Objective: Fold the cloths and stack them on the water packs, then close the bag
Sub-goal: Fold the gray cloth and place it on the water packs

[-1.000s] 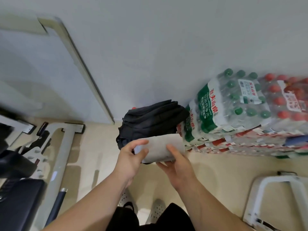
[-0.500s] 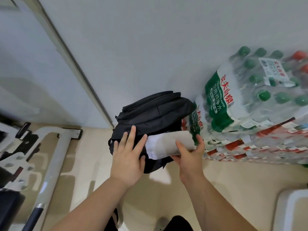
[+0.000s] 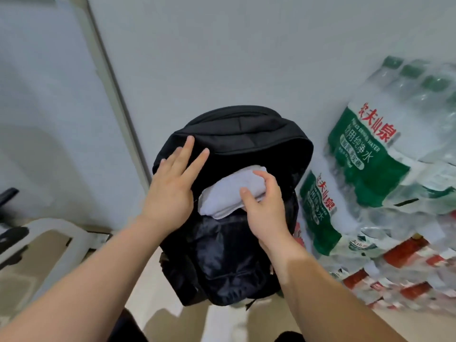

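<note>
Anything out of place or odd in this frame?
The folded white cloth sits half out of the mouth of the open black backpack, gripped by the right hand, not on the water packs beside it, where the task wants it. The left hand presses flat on the bag's top. Nothing looks spilled or damaged.

Cloth (image 3: 225,197) in bag (image 3: 246,137) mouth; water packs (image 3: 370,164) right of bag, against wall (image 3: 222,45).

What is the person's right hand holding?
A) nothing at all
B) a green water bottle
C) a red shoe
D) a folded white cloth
D: the right hand grips the folded white cloth at the mouth of the black fabric backpack; the left hand lies flat on it.
</note>
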